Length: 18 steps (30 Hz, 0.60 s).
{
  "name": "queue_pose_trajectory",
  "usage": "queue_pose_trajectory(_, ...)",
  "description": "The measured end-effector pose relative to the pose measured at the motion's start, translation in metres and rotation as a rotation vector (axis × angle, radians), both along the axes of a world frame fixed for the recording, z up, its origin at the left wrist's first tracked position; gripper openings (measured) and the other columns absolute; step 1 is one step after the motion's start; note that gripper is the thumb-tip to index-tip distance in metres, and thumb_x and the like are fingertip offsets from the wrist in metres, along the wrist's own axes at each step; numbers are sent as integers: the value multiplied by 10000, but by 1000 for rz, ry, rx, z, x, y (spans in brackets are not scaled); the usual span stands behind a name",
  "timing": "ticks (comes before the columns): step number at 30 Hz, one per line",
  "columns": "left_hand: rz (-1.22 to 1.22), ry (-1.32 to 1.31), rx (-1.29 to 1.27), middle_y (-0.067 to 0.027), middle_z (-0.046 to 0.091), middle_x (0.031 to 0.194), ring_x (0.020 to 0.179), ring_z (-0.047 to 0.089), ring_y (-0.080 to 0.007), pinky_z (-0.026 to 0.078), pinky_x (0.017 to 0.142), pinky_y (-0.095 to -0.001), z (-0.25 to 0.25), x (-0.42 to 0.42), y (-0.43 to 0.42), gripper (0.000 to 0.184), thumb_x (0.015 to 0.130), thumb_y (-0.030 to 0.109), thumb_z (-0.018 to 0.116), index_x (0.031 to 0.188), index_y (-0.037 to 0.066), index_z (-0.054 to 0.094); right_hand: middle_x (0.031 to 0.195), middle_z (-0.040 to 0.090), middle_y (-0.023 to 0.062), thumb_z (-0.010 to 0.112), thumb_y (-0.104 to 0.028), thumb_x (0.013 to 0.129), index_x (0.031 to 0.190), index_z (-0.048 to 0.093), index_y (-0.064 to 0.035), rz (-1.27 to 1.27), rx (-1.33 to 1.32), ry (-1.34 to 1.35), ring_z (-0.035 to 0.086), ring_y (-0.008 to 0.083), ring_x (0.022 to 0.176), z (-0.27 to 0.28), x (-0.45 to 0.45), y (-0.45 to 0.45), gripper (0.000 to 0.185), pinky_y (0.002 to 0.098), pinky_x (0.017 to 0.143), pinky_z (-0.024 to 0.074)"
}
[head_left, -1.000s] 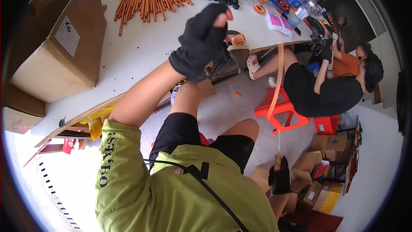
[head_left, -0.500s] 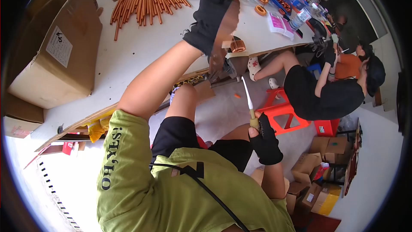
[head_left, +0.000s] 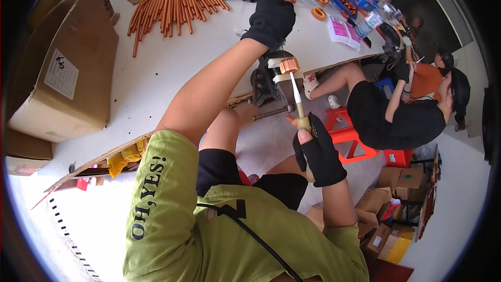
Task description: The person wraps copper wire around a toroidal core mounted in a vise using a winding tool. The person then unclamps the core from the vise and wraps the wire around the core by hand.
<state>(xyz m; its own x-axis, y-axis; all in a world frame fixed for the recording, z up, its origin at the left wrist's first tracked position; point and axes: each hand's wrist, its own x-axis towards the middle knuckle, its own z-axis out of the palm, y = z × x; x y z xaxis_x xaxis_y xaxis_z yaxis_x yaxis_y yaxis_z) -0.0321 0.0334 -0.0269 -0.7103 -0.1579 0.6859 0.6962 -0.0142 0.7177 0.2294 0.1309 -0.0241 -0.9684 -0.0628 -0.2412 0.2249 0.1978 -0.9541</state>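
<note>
My left hand, in a black fingerless glove, is closed in a fist above the bench edge; what its fingers hold, if anything, is hidden. Just below it, a copper-wound ring coil sits between the pale jaws of a dark bench vise. A thin strand shows between coil and glove. My right hand, also gloved, is closed round the tan handle of a slim, white-shafted tool like a crochet hook. The tool points upward, its tip at the lower side of the coil; I cannot tell whether it has entered the ring.
Copper rods lie fanned on the white bench, beside a large cardboard box. Black parts, more ring coils and a plastic bottle lie farther back. A co-worker sits at right near a red stool.
My right hand has raised the hook-like tool, bringing its tip from well below the coil up to it. My left hand has lowered slightly, and the vise shows more fully.
</note>
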Motion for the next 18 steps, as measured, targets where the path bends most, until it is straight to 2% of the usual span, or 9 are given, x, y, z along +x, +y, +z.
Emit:
queue_pose_trajectory(1, 12, 14, -37, -136, 596, 719, 679, 578, -302, 442, 624, -360, 0, -2, 0, 147, 855, 166, 480, 836, 68, 588, 604, 432, -6, 475, -203, 907, 1118, 437, -45, 6, -172, -74, 387, 72, 466, 8, -8, -5, 267, 235, 442, 336)
queue_pose_trajectory(4, 8, 19, -217, -160, 607, 741, 722, 587, -350, 450, 635, -388, -4, -10, 3, 155, 838, 179, 471, 845, 76, 587, 578, 403, -40, 475, -194, 906, 1107, 447, -52, -61, -153, -106, 314, 35, 422, 18, -24, -8, 248, 200, 401, 278)
queue_pose_trajectory(5, -21, 26, -271, -165, 610, 753, 734, 589, -355, 452, 640, -392, -5, -12, 4, 152, 830, 173, 471, 850, 80, 588, 598, 415, -43, 500, -208, 896, 1129, 439, -42, -40, -97, -93, 341, 30, 442, 15, -24, 0, 292, 203, 407, 287)
queue_pose_trajectory(8, -74, 12, -428, -177, 616, 779, 754, 591, -366, 459, 652, -402, 0, -7, 3, 153, 805, 153, 469, 870, 89, 591, 660, 492, 9, 532, -220, 879, 1180, 405, -22, -9, 101, -80, 445, 90, 509, 8, -12, 18, 382, 250, 462, 363)
queue_pose_trajectory(10, -71, -56, -532, -178, 618, 782, 748, 592, -368, 463, 656, -407, 3, 8, 1, 163, 791, 140, 469, 891, 93, 591, 779, 558, 120, 545, -213, 863, 1241, 357, -2, -29, 423, 140, 541, 237, 662, -9, 0, 13, 471, 343, 600, 429)
queue_pose_trajectory(12, -104, -96, -577, -184, 620, 805, 771, 591, -366, 462, 674, -409, 7, 16, -6, 182, 791, 148, 471, 921, 95, 585, 824, 568, 166, 542, -208, 861, 1250, 361, 5, -62, 494, 275, 559, 301, 729, -11, 11, -3, 479, 377, 665, 439)
queue_pose_trajectory(17, -171, -168, -599, -195, 616, 837, 803, 587, -362, 453, 682, -410, 13, 32, -15, 175, 788, 138, 471, 916, 89, 580, 876, 588, 210, 555, -224, 860, 1285, 369, 6, -137, 687, 223, 577, 310, 756, -28, 29, -5, 518, 364, 683, 457)
queue_pose_trajectory(18, -197, -166, -575, -194, 616, 837, 804, 587, -362, 453, 681, -411, 12, 30, -14, 171, 787, 136, 472, 911, 88, 579, 854, 586, 192, 552, -224, 863, 1277, 374, 9, -136, 669, 240, 575, 294, 741, -29, 27, -3, 507, 362, 666, 459)
